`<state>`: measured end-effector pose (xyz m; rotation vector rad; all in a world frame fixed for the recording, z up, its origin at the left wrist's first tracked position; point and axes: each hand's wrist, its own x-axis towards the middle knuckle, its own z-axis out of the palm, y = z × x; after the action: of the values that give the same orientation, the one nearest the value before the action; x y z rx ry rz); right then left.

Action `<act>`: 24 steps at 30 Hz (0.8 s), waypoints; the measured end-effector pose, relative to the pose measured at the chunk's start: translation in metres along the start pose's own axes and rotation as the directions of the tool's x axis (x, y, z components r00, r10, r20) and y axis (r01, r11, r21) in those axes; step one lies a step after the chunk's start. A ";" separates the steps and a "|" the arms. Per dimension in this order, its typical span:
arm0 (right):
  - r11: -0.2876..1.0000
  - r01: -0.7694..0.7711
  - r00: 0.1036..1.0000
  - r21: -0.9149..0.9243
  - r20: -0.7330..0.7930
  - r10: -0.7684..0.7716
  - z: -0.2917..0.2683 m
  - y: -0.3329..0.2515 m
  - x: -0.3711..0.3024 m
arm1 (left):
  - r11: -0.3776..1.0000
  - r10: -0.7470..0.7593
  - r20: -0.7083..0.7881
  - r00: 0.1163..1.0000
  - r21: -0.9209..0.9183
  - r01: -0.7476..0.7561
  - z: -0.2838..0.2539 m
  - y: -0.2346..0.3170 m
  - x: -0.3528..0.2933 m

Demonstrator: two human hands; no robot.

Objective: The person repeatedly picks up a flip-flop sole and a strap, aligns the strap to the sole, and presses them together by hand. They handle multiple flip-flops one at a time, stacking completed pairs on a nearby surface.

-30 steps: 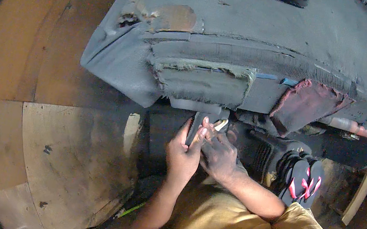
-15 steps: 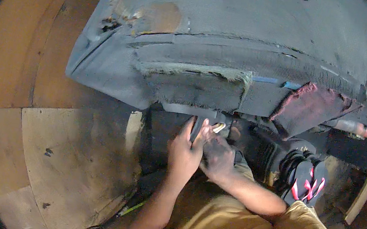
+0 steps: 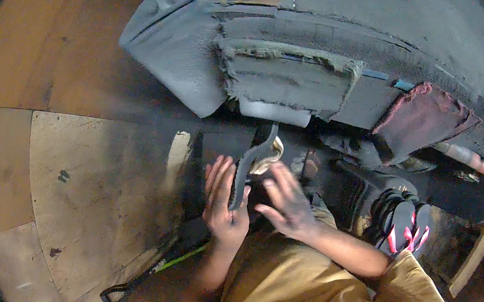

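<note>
In front of my body a dark grey flip-flop (image 3: pixel 242 176) stands on edge, bent in a shallow curve, with a cream strap (image 3: pixel 268 155) on its right side. My left hand (image 3: pixel 225 203) has the near end of its sole between thumb and fingers. My right hand (image 3: pixel 290 209), slightly blurred, is just right of the flip-flop with fingers apart; I see nothing in it. The far end of the sole reaches up to a pale grey rounded part, like a wheel or roller (image 3: pixel 274 113), under a frayed cloth flap (image 3: pixel 292 82). Whether they touch, I cannot tell.
A large dusty grey machine housing (image 3: pixel 354 16) spans the top, with a reddish cloth flap (image 3: pixel 423 117) at right. Stacked black flip-flops with pink straps (image 3: pixel 402 226) stand at the right. Brown boards (image 3: pixel 101 191) lie at left; a dark looped handle (image 3: pixel 114 297) is below.
My hands have moved slightly down and apart. The right hand has come away from the flip-flop with its fingers spread. More of the sole and strap shows; the whole view has shifted.
</note>
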<state>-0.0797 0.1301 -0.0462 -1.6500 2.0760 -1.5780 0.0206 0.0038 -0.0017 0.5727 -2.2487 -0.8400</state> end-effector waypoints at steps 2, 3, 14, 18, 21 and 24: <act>0.523 -0.670 0.686 0.527 0.171 0.707 0.000 0.001 -0.006 | 0.992 0.112 0.005 0.994 0.061 -0.112 -0.015 -0.010 -0.009; -0.225 -0.575 0.316 0.787 0.467 0.826 0.003 0.014 -0.002 | 0.987 0.132 0.039 0.990 0.083 -0.135 -0.023 -0.011 -0.014; -0.433 -0.341 0.772 0.834 0.512 0.377 0.047 0.096 0.052 | 0.983 0.025 0.134 0.991 0.178 -0.049 -0.010 0.030 0.037; -0.486 -0.340 0.667 0.805 0.571 0.478 0.038 0.106 0.044 | 0.978 -0.146 0.252 0.957 0.181 0.101 0.012 0.030 0.057; -0.530 -0.257 0.619 0.808 0.559 0.551 0.031 0.105 0.015 | 0.966 -0.219 0.321 0.921 0.202 0.160 0.035 0.036 0.069; -0.505 -0.267 0.479 0.821 0.567 0.670 0.007 0.102 -0.012 | 0.884 -0.457 0.470 0.755 0.331 0.329 0.062 0.043 0.085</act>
<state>-0.1407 0.1252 -0.1289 0.3945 0.5240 -1.8605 -0.0890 0.0087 0.0287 1.0660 -2.8181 -1.0571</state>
